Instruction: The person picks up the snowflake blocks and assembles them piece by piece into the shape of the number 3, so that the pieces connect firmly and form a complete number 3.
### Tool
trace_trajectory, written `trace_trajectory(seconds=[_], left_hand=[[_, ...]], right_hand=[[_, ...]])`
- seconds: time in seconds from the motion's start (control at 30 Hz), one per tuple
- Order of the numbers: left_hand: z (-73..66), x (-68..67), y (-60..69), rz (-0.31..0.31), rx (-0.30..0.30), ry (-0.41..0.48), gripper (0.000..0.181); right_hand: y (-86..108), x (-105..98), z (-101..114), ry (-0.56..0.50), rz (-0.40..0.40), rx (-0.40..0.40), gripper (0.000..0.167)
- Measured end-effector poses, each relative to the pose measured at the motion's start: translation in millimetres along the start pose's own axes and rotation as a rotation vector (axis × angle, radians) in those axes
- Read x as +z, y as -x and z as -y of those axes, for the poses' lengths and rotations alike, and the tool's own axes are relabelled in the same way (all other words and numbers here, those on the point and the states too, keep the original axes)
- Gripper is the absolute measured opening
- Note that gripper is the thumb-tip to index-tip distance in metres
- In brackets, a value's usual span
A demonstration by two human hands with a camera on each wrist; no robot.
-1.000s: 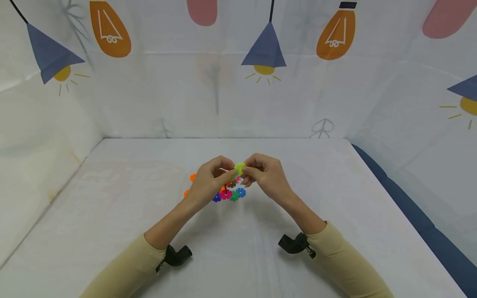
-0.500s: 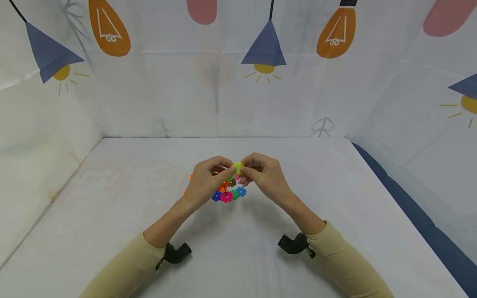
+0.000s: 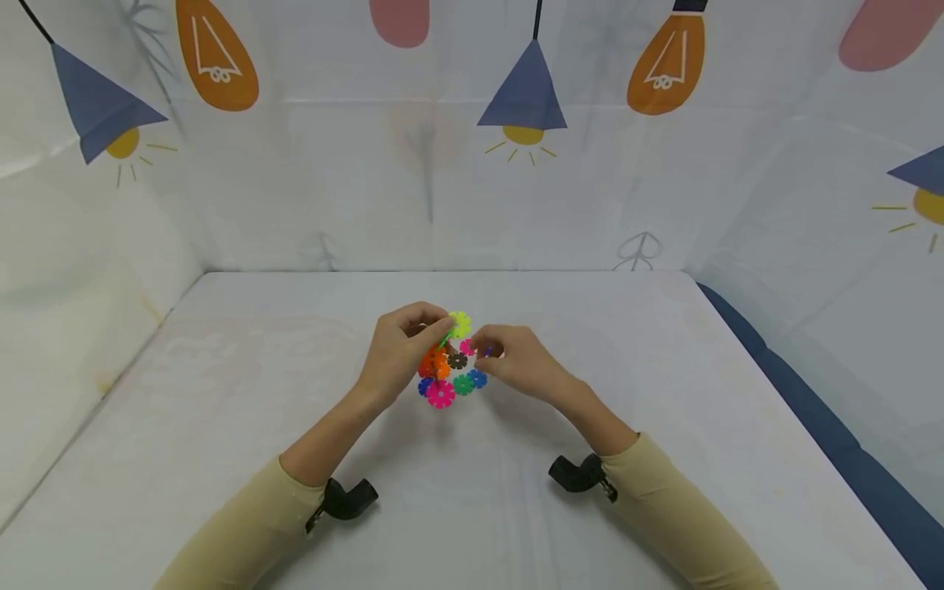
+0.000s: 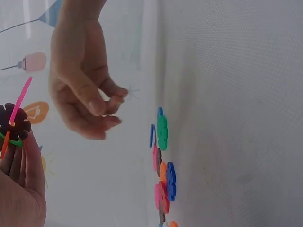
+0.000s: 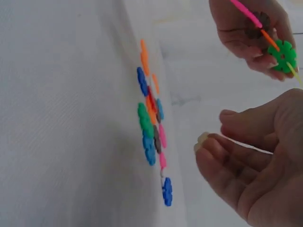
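Note:
My left hand point(image 3: 398, 352) pinches a linked chain of slotted, flower-shaped plastic discs above the table. A yellow disc point(image 3: 460, 324) tops the chain and a pink disc point(image 3: 441, 394) hangs at its lower end. In the right wrist view, a green disc point(image 5: 283, 56), an orange disc point(image 5: 270, 40) and a brown disc point(image 5: 257, 24) show between them. Apart from the chain, my right hand point(image 3: 519, 360) hovers to the right with loosely bent fingers and a gap between thumb and fingertips. Nothing is plainly held there.
Loose discs lie on the white table below the hands, among them a green disc point(image 3: 463, 384), a blue disc point(image 3: 478, 378) and a dark brown disc point(image 3: 458, 360). A white printed curtain point(image 3: 354, 188) stands behind the table. Black wrist cameras point(image 3: 350, 498) sit at both sleeves.
Both hands were together at the yellow disc. The right hand has let go of it and moved down and slightly right. The left hand has shifted left with the chain.

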State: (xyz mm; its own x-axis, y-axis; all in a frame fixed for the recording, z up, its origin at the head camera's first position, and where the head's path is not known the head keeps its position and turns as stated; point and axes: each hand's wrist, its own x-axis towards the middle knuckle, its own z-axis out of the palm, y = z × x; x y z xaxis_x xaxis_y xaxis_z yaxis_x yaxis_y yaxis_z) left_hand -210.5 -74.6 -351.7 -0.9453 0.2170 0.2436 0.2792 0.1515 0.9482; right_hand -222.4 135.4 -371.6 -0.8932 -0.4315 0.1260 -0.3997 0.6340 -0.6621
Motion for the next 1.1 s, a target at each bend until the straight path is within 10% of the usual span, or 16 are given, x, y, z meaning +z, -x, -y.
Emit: trace_trajectory(seconds=[0.3, 1.1], left_hand=[[0.2, -1.2, -0.7, 0.008, -0.021, 0.005, 0.023], [3.7, 2.4, -0.3, 0.053, -0.049, 0.01, 0.022]], right_hand=[[-3.0, 14, -11, 0.192, 0.23, 0.129, 0.035], [-3.1, 21, -16, 0.113, 0.263, 0.108, 0.02]])
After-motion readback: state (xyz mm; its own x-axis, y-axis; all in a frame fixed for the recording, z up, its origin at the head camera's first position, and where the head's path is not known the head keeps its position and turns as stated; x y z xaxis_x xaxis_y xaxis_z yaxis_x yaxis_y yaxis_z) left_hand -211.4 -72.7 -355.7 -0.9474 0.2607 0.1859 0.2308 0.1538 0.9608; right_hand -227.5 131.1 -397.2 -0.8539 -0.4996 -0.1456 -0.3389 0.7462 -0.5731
